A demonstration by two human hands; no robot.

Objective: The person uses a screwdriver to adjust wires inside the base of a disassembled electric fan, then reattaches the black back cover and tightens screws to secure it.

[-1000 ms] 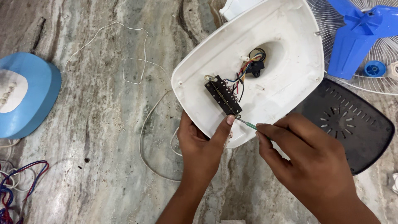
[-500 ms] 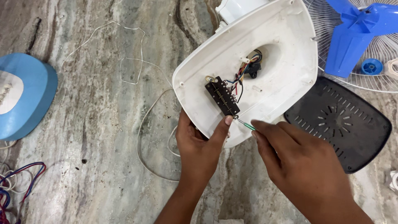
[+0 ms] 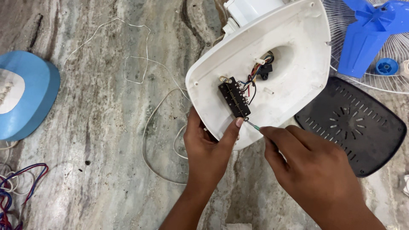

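A white fan base shell (image 3: 294, 51) lies upside down on the marble floor, showing a black switch board (image 3: 233, 99) and coloured wires (image 3: 255, 76) inside. My left hand (image 3: 208, 149) grips the shell's near rim, thumb pressed beside the switch board's lower end. My right hand (image 3: 315, 170) pinches a thin screwdriver (image 3: 252, 125) with a green shaft, its tip at the lower end of the board.
A black vented bottom cover (image 3: 353, 123) lies to the right. A blue fan blade (image 3: 366, 34) and wire grille (image 3: 396, 72) sit at top right. A blue and white cover (image 3: 25, 102) rests at left, coloured wires (image 3: 17, 183) at bottom left, a thin white cord (image 3: 149, 127) across the floor.
The view has shifted slightly. Both hands stay at the switch board, the right hand working the screwdriver at the same spot.
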